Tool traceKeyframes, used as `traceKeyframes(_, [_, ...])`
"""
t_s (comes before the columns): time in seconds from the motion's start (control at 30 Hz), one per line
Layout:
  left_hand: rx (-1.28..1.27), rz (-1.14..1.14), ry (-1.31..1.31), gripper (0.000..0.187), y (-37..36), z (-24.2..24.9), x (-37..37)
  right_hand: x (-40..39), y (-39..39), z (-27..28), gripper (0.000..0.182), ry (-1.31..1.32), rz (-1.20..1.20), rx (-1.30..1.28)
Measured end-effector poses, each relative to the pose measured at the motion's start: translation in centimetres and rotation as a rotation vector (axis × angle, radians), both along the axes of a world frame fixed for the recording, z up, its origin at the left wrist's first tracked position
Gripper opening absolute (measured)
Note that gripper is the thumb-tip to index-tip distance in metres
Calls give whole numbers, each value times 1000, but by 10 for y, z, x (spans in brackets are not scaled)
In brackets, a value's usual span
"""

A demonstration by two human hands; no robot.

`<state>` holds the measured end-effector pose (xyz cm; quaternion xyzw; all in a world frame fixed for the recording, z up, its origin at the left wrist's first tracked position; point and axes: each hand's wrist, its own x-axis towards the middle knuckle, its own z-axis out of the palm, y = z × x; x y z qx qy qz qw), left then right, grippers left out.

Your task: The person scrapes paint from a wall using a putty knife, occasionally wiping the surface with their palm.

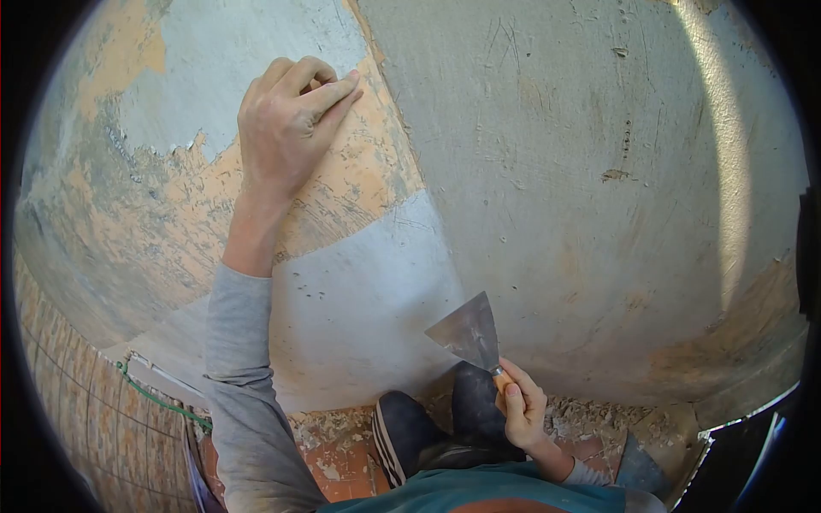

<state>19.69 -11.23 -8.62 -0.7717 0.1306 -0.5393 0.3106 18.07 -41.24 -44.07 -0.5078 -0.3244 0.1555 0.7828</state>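
My left hand (286,120) is raised high against the wall (581,154), fingers curled in and pressed together, with the fingertips (346,88) pinched at the torn edge of the grey coating where it meets a bare orange patch (359,179); whether a flake is actually caught between them I cannot tell. The grey sleeve (244,376) of that arm runs straight down from the wrist towards me. My right hand (523,412) sits low and well apart from the left, closed around the wooden handle of a scraper (470,333), thumb laid along the grip. The metal blade fans out up and to the left of that hand, its broad edge close against the wall near the corner, though I cannot tell whether it touches. Just beside the right hand, on its left, are my two dark shoes (428,427), one with a striped sole, standing on a reddish floor (342,462). Around the shoes and to the right of the scraper hand, pale chips of debris (590,419) lie scattered along the foot of the wall. Left of the raised hand the coating is ragged, with more orange and grey showing through. Far below the left arm a green cord (158,400) runs along the base beside tiled surface (94,419).
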Motion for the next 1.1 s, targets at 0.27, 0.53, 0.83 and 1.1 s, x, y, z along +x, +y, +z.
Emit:
traceKeyframes(0.27, [124, 4, 22, 10, -5, -4, 1, 20, 17, 21, 41, -36, 41, 39])
traceKeyframes(0.53, [122, 91, 54, 7, -15, 0, 2, 35, 43, 66, 40, -111, 16, 114])
traceKeyframes(0.83, [35, 40, 144, 11, -14, 5, -6, 48, 66, 118, 40, -176, 40, 147])
traceKeyframes(1.1, [97, 2, 65, 13, -5, 1, 1, 59, 101, 149, 38, -247, -10, 231])
